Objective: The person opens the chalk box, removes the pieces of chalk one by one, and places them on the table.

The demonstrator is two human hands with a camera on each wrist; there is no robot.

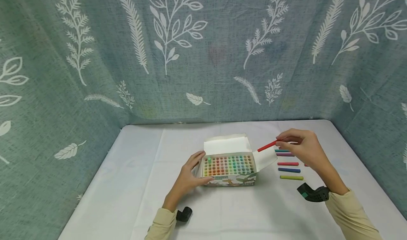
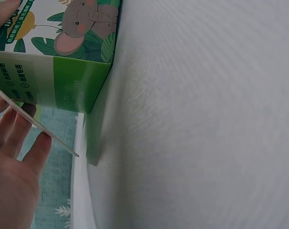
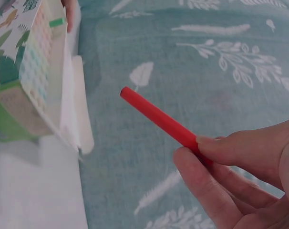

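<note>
In the head view my right hand [image 1: 300, 146] pinches a slim red crayon-like stick [image 1: 266, 146] between thumb and fingers, above the table. The right wrist view shows the stick [image 3: 156, 117] tilted, its free end pointing toward the box. My left hand [image 1: 189, 174] grips the left end of an open cardboard box [image 1: 233, 181], thumb on the printed front, other fingers around the side flap [image 2: 35, 122]. Inside is a grid of small colored round spots or holes [image 1: 229, 165]. A green stick [image 3: 56, 22] stands out above the grid near the back left.
Right of the box lie several sticks, among them teal [image 1: 281, 150], purple [image 1: 285, 154], red [image 1: 287, 163], blue [image 1: 289, 170] and yellow-green [image 1: 291, 178]. The lid [image 1: 227, 145] stands raised behind, and a side flap [image 1: 265, 158] sticks out right. Patterned cloth [image 1: 203, 56] surrounds the white table [image 1: 143, 155].
</note>
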